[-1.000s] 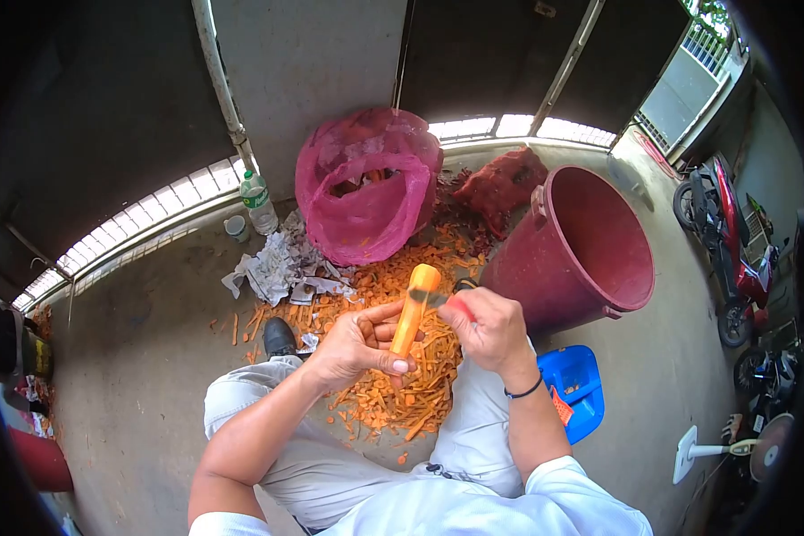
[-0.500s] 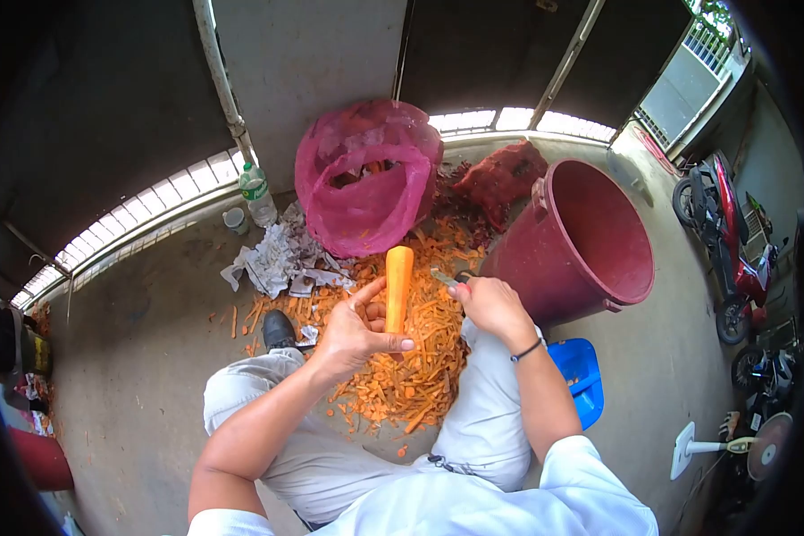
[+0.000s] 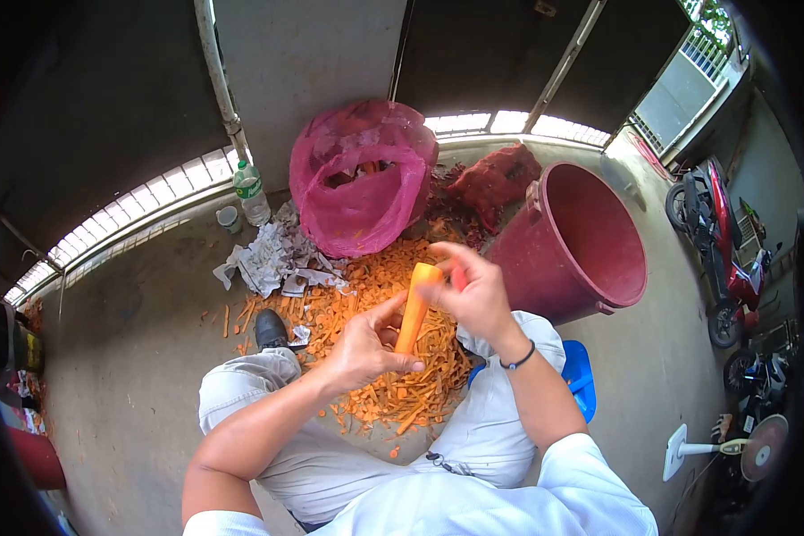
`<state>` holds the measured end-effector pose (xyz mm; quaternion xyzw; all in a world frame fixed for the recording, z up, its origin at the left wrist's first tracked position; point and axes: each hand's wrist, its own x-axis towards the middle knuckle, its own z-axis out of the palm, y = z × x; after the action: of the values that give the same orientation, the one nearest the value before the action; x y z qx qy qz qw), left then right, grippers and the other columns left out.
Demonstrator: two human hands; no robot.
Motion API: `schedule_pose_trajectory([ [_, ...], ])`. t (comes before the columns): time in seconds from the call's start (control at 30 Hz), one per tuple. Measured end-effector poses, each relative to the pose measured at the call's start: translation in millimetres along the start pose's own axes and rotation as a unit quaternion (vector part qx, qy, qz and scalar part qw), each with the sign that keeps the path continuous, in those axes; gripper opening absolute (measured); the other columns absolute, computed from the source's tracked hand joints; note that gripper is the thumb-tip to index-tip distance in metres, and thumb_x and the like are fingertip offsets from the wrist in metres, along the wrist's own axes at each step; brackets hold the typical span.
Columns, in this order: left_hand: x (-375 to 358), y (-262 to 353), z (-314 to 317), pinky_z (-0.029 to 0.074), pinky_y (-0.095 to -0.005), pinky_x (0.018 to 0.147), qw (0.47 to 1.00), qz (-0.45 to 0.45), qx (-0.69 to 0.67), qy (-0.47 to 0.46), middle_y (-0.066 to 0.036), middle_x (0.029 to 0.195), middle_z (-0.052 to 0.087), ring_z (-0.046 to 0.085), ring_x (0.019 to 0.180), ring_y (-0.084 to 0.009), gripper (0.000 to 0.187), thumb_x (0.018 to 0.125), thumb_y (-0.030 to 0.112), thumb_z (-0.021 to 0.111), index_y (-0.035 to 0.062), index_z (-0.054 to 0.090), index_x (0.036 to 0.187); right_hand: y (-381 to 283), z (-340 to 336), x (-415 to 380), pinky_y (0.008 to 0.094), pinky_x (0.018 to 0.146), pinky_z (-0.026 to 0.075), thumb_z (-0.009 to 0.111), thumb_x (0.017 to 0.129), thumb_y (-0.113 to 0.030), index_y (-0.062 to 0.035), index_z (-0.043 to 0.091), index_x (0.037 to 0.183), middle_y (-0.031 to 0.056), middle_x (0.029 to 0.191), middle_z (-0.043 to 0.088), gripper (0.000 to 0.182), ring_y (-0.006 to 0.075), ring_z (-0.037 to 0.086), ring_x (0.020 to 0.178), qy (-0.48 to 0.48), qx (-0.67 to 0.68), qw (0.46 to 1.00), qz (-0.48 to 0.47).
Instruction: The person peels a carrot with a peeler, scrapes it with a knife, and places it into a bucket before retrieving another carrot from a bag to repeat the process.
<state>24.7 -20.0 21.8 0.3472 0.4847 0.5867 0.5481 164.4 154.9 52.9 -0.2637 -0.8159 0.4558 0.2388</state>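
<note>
A peeled orange carrot [image 3: 414, 314] leans slightly right in my left hand [image 3: 366, 350], whose thumb and fingers are closed round its lower part. My right hand [image 3: 478, 299] is at the carrot's upper right side, with its fingers wrapped round a red-handled tool [image 3: 458, 275]. The tool's blade is hidden or blurred. Beneath both hands, a large heap of orange peelings and carrot pieces [image 3: 420, 375] covers the floor between my legs.
Behind the heap stand a pink plastic bag [image 3: 366, 219], a red mesh sack [image 3: 500, 183] and crumpled paper [image 3: 272, 259]. A dark red bin [image 3: 527, 259] is at the right. A blue plastic container [image 3: 580, 380] lies beside my right leg. A bottle [image 3: 252, 196] stands near the gate.
My right hand has moved left and up against the carrot with the red-handled tool. The carrot, still in my left hand, has moved slightly lower and right and tilted.
</note>
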Motion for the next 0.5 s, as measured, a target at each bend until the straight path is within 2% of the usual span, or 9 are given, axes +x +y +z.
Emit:
schedule_pose_trajectory([
  [0.03, -1.0, 0.7, 0.5, 0.059, -0.0311, 0.087, 0.999, -0.014, 0.041, -0.002, -0.012, 0.124, 0.065, 0.065, 0.105, -0.0152, 0.109, 0.069, -0.005, 0.091, 0.0037, 0.032, 0.160, 7.8, 2.1, 9.7, 0.0261, 0.070, 0.054, 0.084, 0.088, -0.022, 0.0019, 0.069, 0.118, 0.0026, 0.085, 0.070, 0.041, 0.0060, 0.062, 0.079, 0.086, 0.073, 0.992, -0.049],
  [0.07, -1.5, 1.3, 0.7, 0.058, -0.0307, 0.088, 0.996, -0.027, 0.082, -0.005, -0.011, 0.124, 0.065, 0.065, 0.104, -0.0142, 0.108, 0.069, -0.003, 0.092, 0.0047, 0.033, 0.159, 13.0, -6.0, 16.0, 0.0254, 0.071, 0.054, 0.079, 0.093, -0.019, 0.0035, 0.067, 0.117, 0.0010, 0.086, 0.071, 0.035, 0.0062, 0.064, 0.079, 0.130, 0.064, 0.989, -0.019],
  [0.13, -2.0, -6.9, 1.8, 0.058, -0.0304, 0.089, 0.994, -0.020, 0.106, 0.008, -0.010, 0.124, 0.065, 0.065, 0.104, -0.0138, 0.107, 0.069, -0.002, 0.093, 0.0046, 0.035, 0.159, 17.5, -16.9, 26.8, 0.0238, 0.072, 0.052, 0.078, 0.094, -0.020, 0.0040, 0.067, 0.118, 0.0010, 0.088, 0.072, 0.036, 0.0066, 0.064, 0.079, 0.124, 0.241, 0.962, -0.024],
  [0.17, -1.7, -11.0, 1.3, 0.057, -0.0301, 0.090, 0.991, -0.013, 0.130, 0.022, -0.010, 0.125, 0.066, 0.065, 0.103, -0.0133, 0.106, 0.069, -0.001, 0.093, 0.0044, 0.036, 0.158, 13.9, -31.8, 19.9, 0.0232, 0.074, 0.052, 0.079, 0.093, -0.017, 0.0044, 0.065, 0.122, 0.0048, 0.095, 0.074, 0.038, 0.0072, 0.065, 0.082, 0.048, 0.287, 0.954, 0.065],
  [0.2, -1.6, -7.5, 1.4, 0.057, -0.0301, 0.090, 0.991, -0.013, 0.129, 0.023, -0.010, 0.125, 0.066, 0.065, 0.103, -0.0133, 0.106, 0.069, -0.001, 0.093, 0.0044, 0.036, 0.158, 10.8, -33.6, 14.7, 0.0232, 0.074, 0.052, 0.079, 0.093, -0.017, 0.0044, 0.065, 0.122, 0.0048, 0.095, 0.074, 0.038, 0.0072, 0.065, 0.082, 0.047, 0.287, 0.955, 0.065],
  [0.27, -3.0, -1.1, 2.9, 0.057, -0.0296, 0.090, 0.967, 0.024, 0.250, 0.041, -0.010, 0.124, 0.066, 0.064, 0.102, -0.0127, 0.105, 0.070, 0.002, 0.094, 0.0018, 0.036, 0.157, 7.6, -32.8, 0.9, 0.0216, 0.070, 0.051, 0.080, 0.091, -0.011, 0.0039, 0.063, 0.126, 0.0073, 0.098, 0.074, 0.041, 0.0070, 0.066, 0.085, -0.097, 0.277, 0.949, 0.113],
  [0.4, 1.1, -13.3, 5.7, 0.057, -0.0300, 0.080, 0.962, 0.070, 0.260, 0.040, -0.011, 0.110, 0.068, 0.068, 0.089, -0.0166, 0.101, 0.071, 0.009, 0.093, 0.0015, 0.039, 0.156, 4.9, -8.8, -10.8, 0.0172, 0.061, 0.045, 0.082, 0.088, -0.006, 0.0028, 0.062, 0.129, 0.0044, 0.097, 0.073, 0.046, 0.0031, 0.062, 0.074, -0.101, 0.361, 0.918, 0.131],
  [0.47, 3.7, -9.3, 7.1, 0.058, -0.0298, 0.077, 0.998, -0.047, -0.005, -0.033, -0.011, 0.111, 0.068, 0.069, 0.089, -0.0173, 0.094, 0.079, 0.007, 0.088, 0.0013, 0.035, 0.156, 17.9, -9.8, -10.8, 0.0172, 0.051, 0.039, 0.081, 0.089, -0.008, 0.0026, 0.062, 0.130, 0.0006, 0.091, 0.071, 0.046, -0.0004, 0.053, 0.061, -0.104, 0.379, 0.910, 0.134],
  [0.5, 4.6, -5.0, 5.3, 0.058, -0.0298, 0.077, 0.998, -0.048, -0.002, -0.035, -0.011, 0.111, 0.068, 0.069, 0.089, -0.0173, 0.094, 0.079, 0.007, 0.088, 0.0013, 0.035, 0.156, 18.0, -11.3, -9.4, 0.0175, 0.049, 0.036, 0.079, 0.091, -0.011, 0.0020, 0.062, 0.129, -0.0003, 0.088, 0.069, 0.043, -0.0008, 0.048, 0.057, -0.109, 0.384, 0.906, 0.137],
])
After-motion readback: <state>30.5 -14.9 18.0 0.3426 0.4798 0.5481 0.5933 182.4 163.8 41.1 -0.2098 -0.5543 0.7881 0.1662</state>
